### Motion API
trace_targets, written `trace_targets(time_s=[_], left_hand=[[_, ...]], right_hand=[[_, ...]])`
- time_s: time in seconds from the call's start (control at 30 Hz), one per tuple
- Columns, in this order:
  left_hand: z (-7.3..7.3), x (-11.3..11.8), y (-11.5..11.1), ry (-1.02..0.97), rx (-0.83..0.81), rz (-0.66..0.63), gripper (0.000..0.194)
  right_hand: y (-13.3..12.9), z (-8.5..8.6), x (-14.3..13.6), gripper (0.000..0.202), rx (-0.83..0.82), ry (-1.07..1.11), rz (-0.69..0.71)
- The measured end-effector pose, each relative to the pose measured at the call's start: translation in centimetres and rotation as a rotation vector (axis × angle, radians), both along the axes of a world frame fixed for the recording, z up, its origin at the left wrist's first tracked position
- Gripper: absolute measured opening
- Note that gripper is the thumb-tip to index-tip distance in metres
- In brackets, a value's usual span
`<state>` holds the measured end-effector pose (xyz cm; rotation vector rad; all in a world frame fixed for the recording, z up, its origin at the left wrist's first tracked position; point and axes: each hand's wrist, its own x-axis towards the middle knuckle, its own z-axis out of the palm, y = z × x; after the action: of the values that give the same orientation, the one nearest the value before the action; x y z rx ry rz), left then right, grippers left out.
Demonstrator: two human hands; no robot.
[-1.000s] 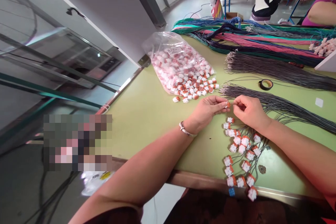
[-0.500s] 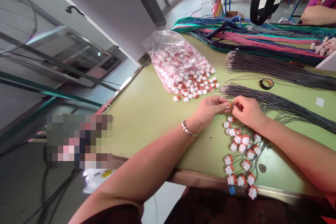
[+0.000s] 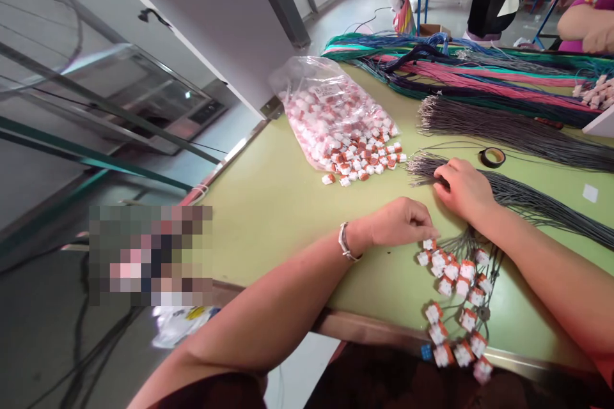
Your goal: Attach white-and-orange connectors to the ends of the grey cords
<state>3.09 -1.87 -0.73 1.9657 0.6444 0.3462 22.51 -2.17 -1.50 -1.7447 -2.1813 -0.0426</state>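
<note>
My left hand, with a bracelet at the wrist, is closed just above the cluster of orange-and-white connectors on dark wires. Its fingertips meet near the topmost connector; what they pinch is too small to make out. My right hand rests with bent fingers on the near bundle of dark grey wires, by its stripped tips. Whatever is between those fingers is hidden. Behind my left hand, a clear plastic bag spills loose orange-and-white connectors onto the green table.
A second dark wire bundle lies farther back, with a roll of black tape in front. Pink, green and blue wires cross the table's far side. A person's arm shows at the top right.
My left hand has moved down toward the connector cluster, away from the connector it held. My right hand has moved up and onto the near wire bundle. The view has shifted slightly.
</note>
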Motion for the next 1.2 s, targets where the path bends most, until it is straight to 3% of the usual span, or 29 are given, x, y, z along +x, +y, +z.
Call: trace_targets(time_s=[0.13,0.23,0.37,0.5,0.67,0.73,0.83,0.9,1.07,1.2], left_hand=[[-0.3,-0.2,1.3,0.055,0.443,0.422,0.023],[-0.5,0.2,2.1,0.221,0.565,0.426,0.035],[-0.6,0.8,2.3,0.315,0.588,0.318,0.014],[-0.7,1.0,2.1,0.324,0.584,0.31,0.015],[0.1,-0.3,2.8,0.124,0.432,0.344,0.015],[0.6,-1.5,3.5,-0.002,0.373,0.486,0.015],[0.7,-3.4,4.8,-0.105,0.364,0.829,0.015],[0.3,-3.9,5.6,-0.081,0.408,0.91,0.014],[-1.0,-2.4,6.2,0.179,0.748,0.738,0.019],[-1.5,-1.3,6.1,0.326,0.85,0.567,0.021]], right_hand=[[-0.8,0.1,-0.7,0.016,0.011,-0.12,0.056],[-1.1,0.3,-0.7,0.018,-0.005,-0.128,0.112],[-0.9,0.3,-0.5,0.013,0.001,-0.056,0.179],[-0.7,0.2,-0.8,0.016,-0.088,-0.033,0.28],[-0.6,0.1,-1.6,0.017,-0.212,-0.104,0.244],[-0.5,0.0,-1.6,0.015,-0.233,-0.12,0.255],[-0.4,-0.1,-1.4,0.014,-0.211,-0.023,0.269],[-0.4,0.0,-1.1,0.013,-0.164,0.13,0.249],[-0.7,0.6,-1.0,0.009,-0.092,0.507,0.133],[-0.9,1.0,-1.3,0.013,-0.139,0.706,0.031]])
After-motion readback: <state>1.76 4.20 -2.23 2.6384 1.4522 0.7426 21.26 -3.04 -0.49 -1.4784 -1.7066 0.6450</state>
